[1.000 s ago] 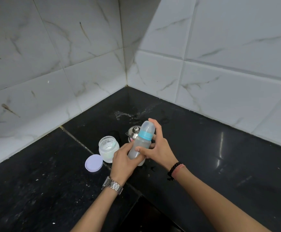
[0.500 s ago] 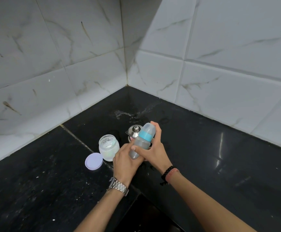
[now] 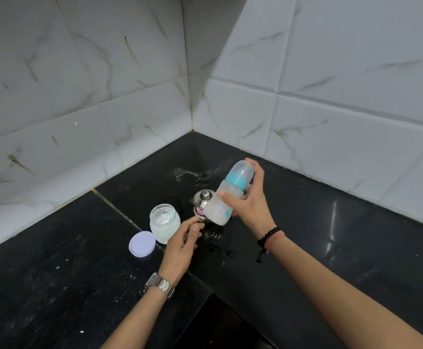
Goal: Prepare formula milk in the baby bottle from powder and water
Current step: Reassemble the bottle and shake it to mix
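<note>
Your right hand [image 3: 249,205] grips capped baby bottle [image 3: 226,195], tilted, likely to shake milk; left hand [image 3: 181,244] loose, empty, by open powder jar [image 3: 165,222]

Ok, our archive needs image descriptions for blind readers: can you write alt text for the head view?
A person's right hand holds a tilted, capped baby bottle of milky liquid above a black counter. The left hand hangs open beside an open jar of white powder, its lilac lid lying alongside.
</note>
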